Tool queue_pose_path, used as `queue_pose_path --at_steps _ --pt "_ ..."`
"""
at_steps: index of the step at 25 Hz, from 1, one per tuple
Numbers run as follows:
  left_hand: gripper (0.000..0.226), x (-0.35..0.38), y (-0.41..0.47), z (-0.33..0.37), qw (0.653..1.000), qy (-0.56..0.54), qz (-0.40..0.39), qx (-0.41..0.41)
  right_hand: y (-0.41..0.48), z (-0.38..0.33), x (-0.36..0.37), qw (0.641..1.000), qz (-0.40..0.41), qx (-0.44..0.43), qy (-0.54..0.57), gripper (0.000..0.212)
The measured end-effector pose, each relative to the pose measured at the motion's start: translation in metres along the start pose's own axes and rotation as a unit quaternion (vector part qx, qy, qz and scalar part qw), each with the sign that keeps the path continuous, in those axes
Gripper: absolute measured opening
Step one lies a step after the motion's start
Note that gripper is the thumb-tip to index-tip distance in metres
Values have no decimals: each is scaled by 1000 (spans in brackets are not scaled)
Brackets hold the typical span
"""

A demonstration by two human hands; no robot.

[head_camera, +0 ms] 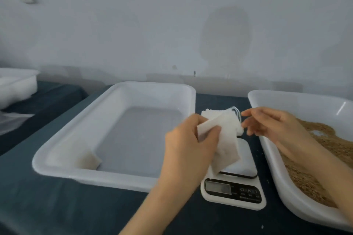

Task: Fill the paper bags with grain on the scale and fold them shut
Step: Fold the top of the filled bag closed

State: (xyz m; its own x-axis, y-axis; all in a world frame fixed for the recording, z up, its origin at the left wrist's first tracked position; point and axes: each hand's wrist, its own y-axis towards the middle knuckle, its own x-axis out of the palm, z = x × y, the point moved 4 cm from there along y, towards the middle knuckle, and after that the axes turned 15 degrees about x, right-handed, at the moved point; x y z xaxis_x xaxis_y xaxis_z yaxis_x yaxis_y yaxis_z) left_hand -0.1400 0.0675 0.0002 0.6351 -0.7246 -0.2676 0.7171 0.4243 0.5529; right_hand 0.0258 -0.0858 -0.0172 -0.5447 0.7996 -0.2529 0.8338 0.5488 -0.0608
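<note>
While paper bags (219, 133) are being gripped by the left hand (189, 145), the right hand (271, 122) is being held relaxed alongside.

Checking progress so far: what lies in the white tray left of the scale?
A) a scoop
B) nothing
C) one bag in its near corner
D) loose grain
C: a single bag lies in the near left corner of the tray; the grain is in the other tray.

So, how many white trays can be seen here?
3 trays. One left of the scale, with a bag in it; one right of it, holding grain; one at the far left edge, partly cut off.
</note>
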Motion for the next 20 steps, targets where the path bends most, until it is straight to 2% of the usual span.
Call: queue_pose_path --at_steps 3,6,9,13,15,17,20 --pt "14 -65 10 -4 990 128 56 4 -2 1 2 1000 4 12 -23 25" --pt "9 -127 21 -31 946 317 59 -41 -1 2 1 999 22 21 -32 20" --pt "13 -170 32 -82 928 342 -12 -146 0 5 -1 998 30 30 -45 21" --pt "32 -195 26 -134 882 325 -178 -290 1 8 -3 997 32 38 -57 24" --pt "37 -198 21 -142 831 388 -260 -302 2 8 -3 997 33 39 -56 25" --pt "38 -202 23 -141 783 470 -292 -283 2 7 -3 997 35 41 -52 26" --pt "29 -204 28 -132 756 510 -291 -289 2 7 -3 997 36 48 -49 25"
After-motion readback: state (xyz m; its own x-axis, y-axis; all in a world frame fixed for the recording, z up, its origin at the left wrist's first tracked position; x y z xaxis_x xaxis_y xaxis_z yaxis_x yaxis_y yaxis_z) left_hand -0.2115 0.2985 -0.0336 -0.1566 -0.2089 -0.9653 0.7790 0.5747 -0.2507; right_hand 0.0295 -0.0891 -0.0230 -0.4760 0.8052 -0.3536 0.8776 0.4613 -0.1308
